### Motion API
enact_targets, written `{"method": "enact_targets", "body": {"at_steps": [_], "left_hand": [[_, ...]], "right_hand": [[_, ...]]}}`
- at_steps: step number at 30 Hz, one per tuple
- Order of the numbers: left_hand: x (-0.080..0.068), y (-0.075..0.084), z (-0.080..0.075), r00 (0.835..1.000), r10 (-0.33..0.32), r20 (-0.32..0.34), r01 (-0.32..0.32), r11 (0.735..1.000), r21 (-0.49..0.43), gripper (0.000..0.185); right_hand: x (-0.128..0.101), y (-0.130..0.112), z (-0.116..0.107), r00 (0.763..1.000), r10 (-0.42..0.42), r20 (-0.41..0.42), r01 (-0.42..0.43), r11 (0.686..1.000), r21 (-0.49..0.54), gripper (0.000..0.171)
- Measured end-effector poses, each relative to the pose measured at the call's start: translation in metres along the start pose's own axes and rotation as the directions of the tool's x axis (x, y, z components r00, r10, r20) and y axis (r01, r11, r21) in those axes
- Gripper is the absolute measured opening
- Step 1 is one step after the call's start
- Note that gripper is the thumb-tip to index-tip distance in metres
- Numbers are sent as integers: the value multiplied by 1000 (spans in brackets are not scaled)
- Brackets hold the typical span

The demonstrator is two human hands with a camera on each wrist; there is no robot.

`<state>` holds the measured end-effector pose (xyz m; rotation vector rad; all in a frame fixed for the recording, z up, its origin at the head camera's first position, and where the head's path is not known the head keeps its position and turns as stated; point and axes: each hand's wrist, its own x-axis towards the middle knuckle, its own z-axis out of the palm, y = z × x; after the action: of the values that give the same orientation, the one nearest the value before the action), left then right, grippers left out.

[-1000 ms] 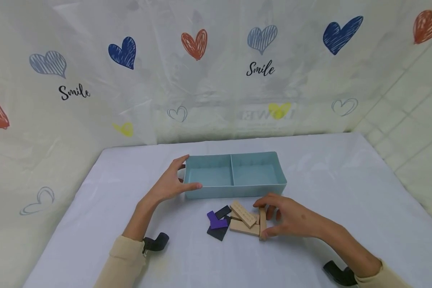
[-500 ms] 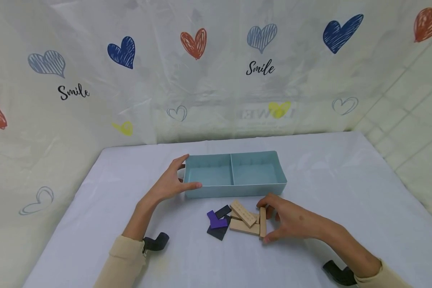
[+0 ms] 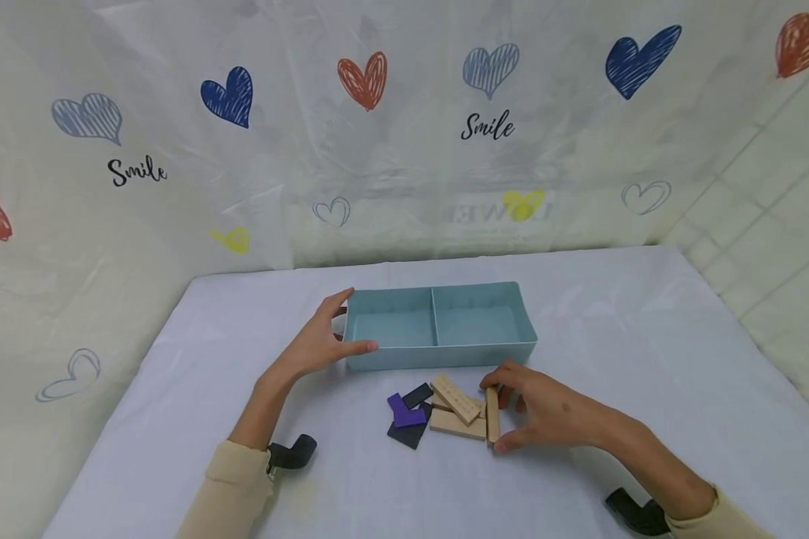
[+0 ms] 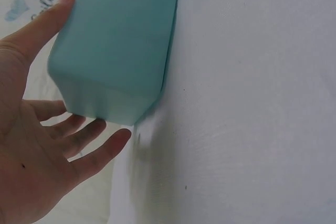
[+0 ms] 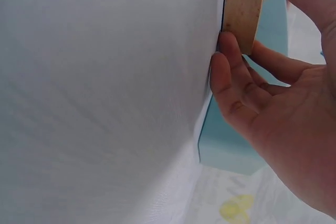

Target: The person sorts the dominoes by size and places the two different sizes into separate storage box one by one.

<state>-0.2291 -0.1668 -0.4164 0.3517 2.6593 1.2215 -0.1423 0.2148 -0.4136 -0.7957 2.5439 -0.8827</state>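
Note:
In the head view my left hand (image 3: 313, 338) holds the left end of a pale blue two-compartment box (image 3: 391, 359), thumb on the near wall and forefinger at the far corner. The left wrist view shows its other fingers at the end wall of the box (image 4: 113, 40). My right hand (image 3: 546, 408) spans a narrow wooden block (image 3: 492, 415) standing on edge, thumb at its near end and forefinger at its far end. The right wrist view shows this wooden block (image 5: 243, 14) between thumb and fingers. Beside it lie other wooden blocks (image 3: 458, 425), one laid slantwise on top (image 3: 455, 399).
Left of the blocks, a purple L-shaped piece (image 3: 406, 413) overlaps a black flat piece (image 3: 404, 436); a small black rectangle (image 3: 417, 396) touches them. The white-covered table (image 3: 377, 494) meets a heart-printed backdrop (image 3: 404, 150) behind the box. Black wrist mounts (image 3: 293, 453) sit at both forearms.
My right thumb and forefinger have shifted slightly to the right along the ends of the narrow wooden block. My left hand, the box and the other pieces stay put.

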Motion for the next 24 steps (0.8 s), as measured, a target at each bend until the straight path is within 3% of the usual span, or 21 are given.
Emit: {"method": "enact_targets", "body": {"at_steps": [14,24], "left_hand": [[-2,2,-1,1000,-16,-2,16,1000,-9,115],[-1,2,-1,1000,-5,-3,5,1000,-19,115]], "right_hand": [[-2,0,-6,1000,-2,-29,2,1000,20,82],[-2,-2,-7,990,-97,-100,103,993,57,80]]}}
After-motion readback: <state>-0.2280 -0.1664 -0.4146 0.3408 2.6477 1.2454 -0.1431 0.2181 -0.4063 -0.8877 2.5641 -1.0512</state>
